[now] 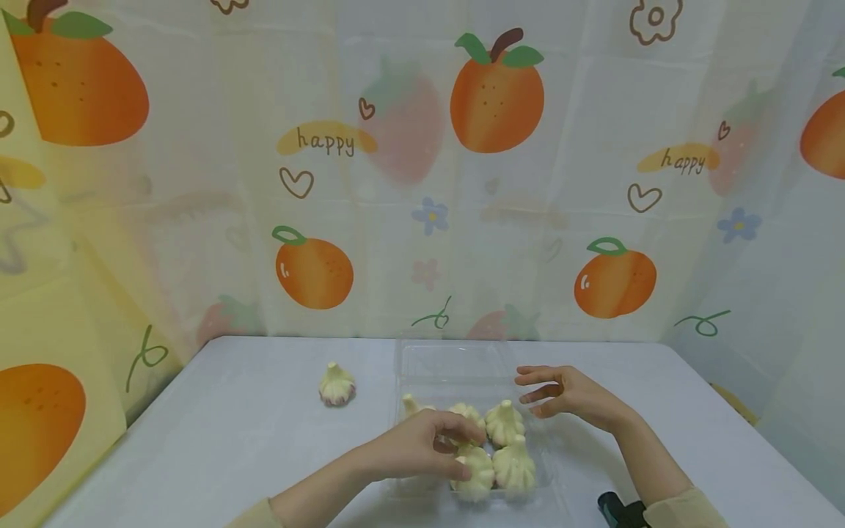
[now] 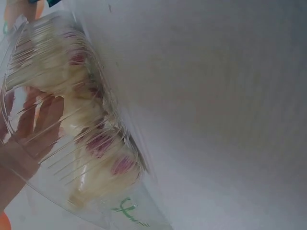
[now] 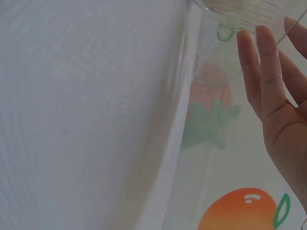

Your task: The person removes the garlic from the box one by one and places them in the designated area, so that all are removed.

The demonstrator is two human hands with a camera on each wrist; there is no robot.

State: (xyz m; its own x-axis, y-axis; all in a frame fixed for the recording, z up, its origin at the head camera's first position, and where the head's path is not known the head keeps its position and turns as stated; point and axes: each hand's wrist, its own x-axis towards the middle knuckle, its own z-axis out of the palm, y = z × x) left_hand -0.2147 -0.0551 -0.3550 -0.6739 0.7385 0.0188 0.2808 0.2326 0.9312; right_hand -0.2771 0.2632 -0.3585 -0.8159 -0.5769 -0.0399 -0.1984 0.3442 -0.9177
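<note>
A clear plastic box [image 1: 544, 469] with its lid [image 1: 455, 363] raised at the back holds several pale garlic bulbs [image 1: 515, 463], purple-tinged underneath in the left wrist view. My left hand [image 1: 425, 444] reaches into the box. Its thumb and fingers curve about the front-left garlic bulb [image 1: 480, 480], and the hand partly covers the bulbs at the left. Through the ribbed plastic wall, the left fingers [image 2: 45, 115] show against a bulb. To the right of the box, my right hand [image 1: 574, 396] hovers with loosely bent fingers and holds nothing.
One more garlic bulb [image 1: 337, 384] sits on the white-covered table [image 1: 264, 411], left of the box. A dark object [image 1: 620, 511] lies by the right sleeve at the front edge. A fruit-print curtain [image 1: 396, 220] hangs behind the table and at both sides.
</note>
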